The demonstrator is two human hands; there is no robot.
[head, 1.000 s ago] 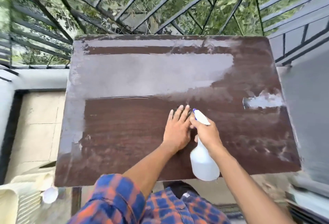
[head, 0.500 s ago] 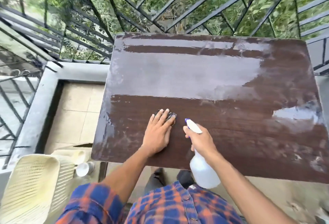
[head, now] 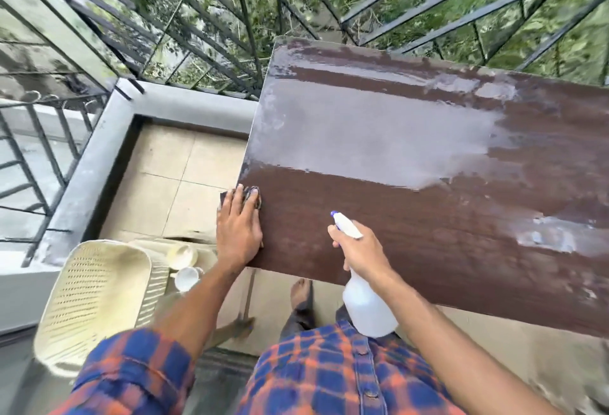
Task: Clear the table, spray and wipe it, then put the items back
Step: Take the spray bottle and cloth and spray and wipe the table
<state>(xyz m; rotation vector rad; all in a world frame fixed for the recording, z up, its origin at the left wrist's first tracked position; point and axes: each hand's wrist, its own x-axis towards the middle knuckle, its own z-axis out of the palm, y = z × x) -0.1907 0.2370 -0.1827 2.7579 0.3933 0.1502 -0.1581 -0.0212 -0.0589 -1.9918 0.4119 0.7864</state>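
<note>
Left hand (head: 238, 229): flat, fingers spread, pressing a dark cloth (head: 254, 196) on the table's left edge; cloth mostly covered, its tip showing past the fingertips. Right hand (head: 360, 253): wrapped round the neck of a white spray bottle (head: 367, 307), blue-tipped nozzle aimed across the top, body hanging just off the near edge. Table (head: 412, 210): dark brown; near band looks wiped, a broad pale film lies across the middle and far strip, with a patch at right. Cleared items: two white cups (head: 184, 266) on a cream chair (head: 95, 296) beside the table. Step in hand, by judgement: wiping. Advice: keep the palm flat, overlap passes toward the pale zone, spray ahead of the cloth.
</note>
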